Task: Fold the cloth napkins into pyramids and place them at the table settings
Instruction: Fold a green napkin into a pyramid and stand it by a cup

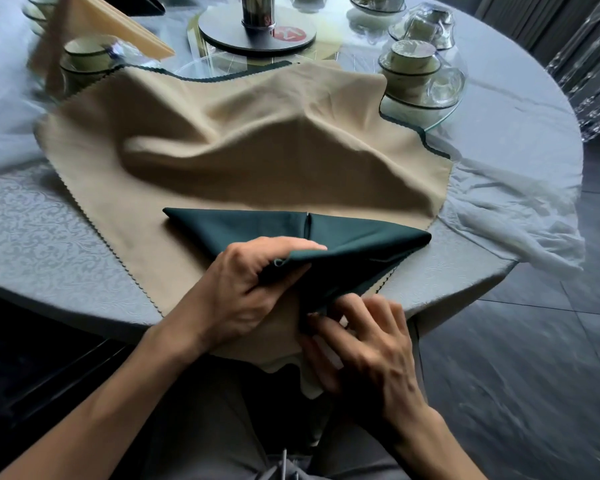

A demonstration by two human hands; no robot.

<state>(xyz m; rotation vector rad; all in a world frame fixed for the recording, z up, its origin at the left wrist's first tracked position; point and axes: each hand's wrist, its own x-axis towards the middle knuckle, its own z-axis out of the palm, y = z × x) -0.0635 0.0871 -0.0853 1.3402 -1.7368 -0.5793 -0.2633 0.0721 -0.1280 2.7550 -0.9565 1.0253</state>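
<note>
- Two bare hands work at the near edge of a round table [49, 216] covered in a pale patterned tablecloth; both are on one dark green napkin [343, 237].
- Far beyond the left hand, at the table's back left, a tan folded napkin [118, 22] stands upright beside a stacked cup and bowl setting [84, 60].
- Under and beyond both hands lies a large tan cloth [239, 150] with a scalloped edge, rumpled into a ridge in its middle; its near corner hangs off the table edge toward the person's lap.
- Left hand [246, 289]: its fingers are curled around the near-left edge of the green napkin, thumb on top and fingertips tucked beneath, lifting that edge a little off the tan cloth.
- The green napkin is folded into a wide triangle with a seam running down its centre; its long edge lies away from the hands, its left tip rests flat on the tan cloth beyond the left hand, and its right tip reaches out past the right hand to the tan cloth's edge.
- Right hand [364, 344]: just right of the left one, its fingers bent, pinching the napkin's near point at the table edge.
- Straight ahead of the hands, past the tan cloth, a metal stand [257, 26] sits on a glass turntable.
- Beyond the right hand, more cup and bowl settings [413, 71] stand at the turntable's right rim, and thin clear plastic sheeting [510, 216] trails off the table's right side.
</note>
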